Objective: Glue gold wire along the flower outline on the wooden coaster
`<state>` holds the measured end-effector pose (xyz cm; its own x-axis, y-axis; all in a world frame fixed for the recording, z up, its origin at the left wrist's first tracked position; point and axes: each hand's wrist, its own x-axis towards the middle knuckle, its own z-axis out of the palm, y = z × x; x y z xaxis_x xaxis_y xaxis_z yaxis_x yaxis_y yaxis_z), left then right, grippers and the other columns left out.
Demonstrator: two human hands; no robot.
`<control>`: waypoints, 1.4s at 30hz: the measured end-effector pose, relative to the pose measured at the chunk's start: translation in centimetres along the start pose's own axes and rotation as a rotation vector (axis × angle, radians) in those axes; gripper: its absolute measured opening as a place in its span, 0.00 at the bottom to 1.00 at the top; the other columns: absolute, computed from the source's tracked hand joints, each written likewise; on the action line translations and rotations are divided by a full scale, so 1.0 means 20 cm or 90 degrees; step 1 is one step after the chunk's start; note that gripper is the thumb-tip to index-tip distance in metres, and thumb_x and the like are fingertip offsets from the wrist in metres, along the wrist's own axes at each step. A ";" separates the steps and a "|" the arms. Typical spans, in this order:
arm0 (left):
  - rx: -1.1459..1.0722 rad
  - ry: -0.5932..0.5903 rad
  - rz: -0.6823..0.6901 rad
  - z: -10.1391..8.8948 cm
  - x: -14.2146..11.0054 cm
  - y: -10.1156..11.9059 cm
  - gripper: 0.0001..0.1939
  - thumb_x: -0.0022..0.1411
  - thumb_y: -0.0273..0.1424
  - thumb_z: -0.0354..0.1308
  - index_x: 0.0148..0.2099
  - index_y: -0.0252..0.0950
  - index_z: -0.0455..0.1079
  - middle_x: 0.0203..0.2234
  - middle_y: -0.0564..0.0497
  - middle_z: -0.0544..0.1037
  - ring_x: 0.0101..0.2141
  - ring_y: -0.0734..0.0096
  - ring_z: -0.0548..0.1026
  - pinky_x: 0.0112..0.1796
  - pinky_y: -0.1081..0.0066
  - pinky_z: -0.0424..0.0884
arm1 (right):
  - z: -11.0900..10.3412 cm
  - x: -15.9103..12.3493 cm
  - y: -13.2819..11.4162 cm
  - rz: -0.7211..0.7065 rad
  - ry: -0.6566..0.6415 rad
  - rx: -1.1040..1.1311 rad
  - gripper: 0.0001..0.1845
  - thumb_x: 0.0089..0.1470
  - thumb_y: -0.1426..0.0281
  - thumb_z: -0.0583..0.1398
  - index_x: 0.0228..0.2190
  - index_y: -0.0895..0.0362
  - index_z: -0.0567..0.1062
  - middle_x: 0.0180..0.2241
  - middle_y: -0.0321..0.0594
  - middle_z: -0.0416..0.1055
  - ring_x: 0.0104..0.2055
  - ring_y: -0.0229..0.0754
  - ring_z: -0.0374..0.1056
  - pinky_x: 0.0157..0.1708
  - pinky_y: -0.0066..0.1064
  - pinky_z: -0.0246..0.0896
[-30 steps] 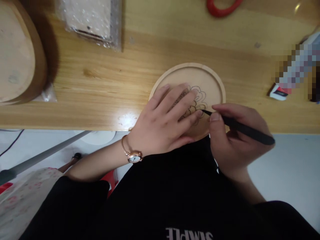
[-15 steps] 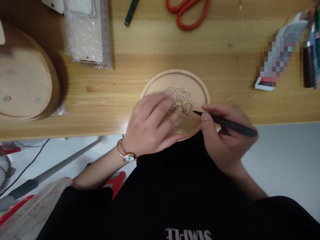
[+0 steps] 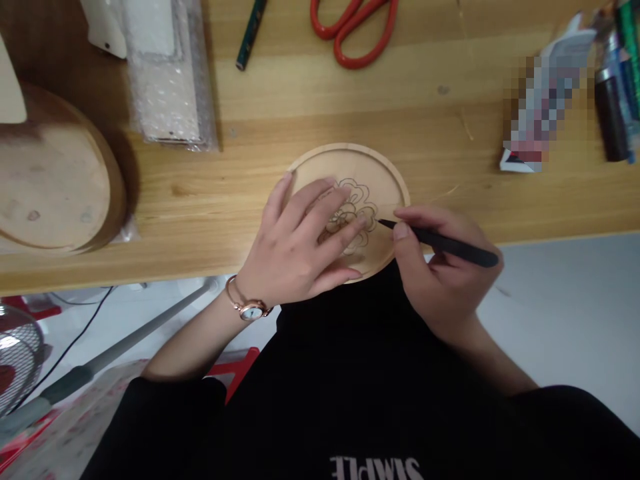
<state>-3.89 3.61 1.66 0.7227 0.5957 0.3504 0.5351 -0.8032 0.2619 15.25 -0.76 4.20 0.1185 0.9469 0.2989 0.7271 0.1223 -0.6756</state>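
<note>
A round wooden plate (image 3: pixel 373 163) lies at the near edge of the wooden table (image 3: pixel 320 113), with a flower outline (image 3: pixel 356 207) drawn on it. My left hand (image 3: pixel 303 243), with a watch on its wrist, lies flat on the plate's left half, fingers spread over part of the flower. My right hand (image 3: pixel 443 277) grips a black pen (image 3: pixel 440 244) whose tip touches the flower's right side.
Red scissors (image 3: pixel 353 30) and a dark green pencil (image 3: pixel 251 33) lie at the far edge. A bubble-wrapped package (image 3: pixel 167 80) and stacked wooden rounds (image 3: pixel 55 183) are at the left. Pens and a small box (image 3: pixel 523 157) sit at the right. A fan (image 3: pixel 17 353) stands on the floor.
The view has shifted, so the plate and both hands sit further left in the picture. The left hand's fingers have drawn back, uncovering more of the flower. The pen stays at the drawing's right side.
</note>
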 end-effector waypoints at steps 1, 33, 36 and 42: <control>-0.005 -0.005 0.004 0.00 0.00 0.00 0.31 0.64 0.55 0.47 0.57 0.38 0.66 0.54 0.39 0.70 0.56 0.47 0.66 0.56 0.41 0.59 | 0.00 0.00 0.00 0.002 -0.004 -0.002 0.08 0.53 0.76 0.61 0.36 0.55 0.76 0.31 0.33 0.77 0.28 0.33 0.71 0.26 0.25 0.66; -0.032 -0.034 -0.003 0.00 0.00 -0.01 0.30 0.67 0.52 0.44 0.56 0.33 0.65 0.54 0.37 0.70 0.56 0.45 0.68 0.55 0.42 0.63 | 0.05 0.06 -0.01 -0.107 -0.076 -0.049 0.13 0.51 0.79 0.61 0.37 0.52 0.75 0.35 0.34 0.77 0.37 0.39 0.74 0.38 0.31 0.71; -0.071 -0.039 -0.018 0.00 0.00 -0.01 0.29 0.66 0.52 0.45 0.56 0.35 0.65 0.55 0.38 0.69 0.57 0.45 0.67 0.56 0.41 0.62 | 0.04 0.07 0.00 -0.123 -0.101 -0.048 0.13 0.50 0.79 0.61 0.37 0.51 0.74 0.34 0.33 0.77 0.35 0.39 0.74 0.37 0.32 0.71; -0.132 -0.054 -0.053 0.01 0.00 -0.01 0.24 0.65 0.52 0.47 0.56 0.44 0.64 0.57 0.47 0.68 0.59 0.49 0.64 0.58 0.39 0.59 | 0.01 0.11 0.05 -0.207 -0.149 -0.008 0.15 0.48 0.81 0.61 0.37 0.53 0.74 0.32 0.32 0.77 0.32 0.36 0.72 0.35 0.29 0.68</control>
<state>-3.87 3.80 1.54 0.7180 0.6512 0.2458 0.4997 -0.7281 0.4692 16.06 1.49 3.99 -0.2745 0.9019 0.3335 0.7097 0.4241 -0.5626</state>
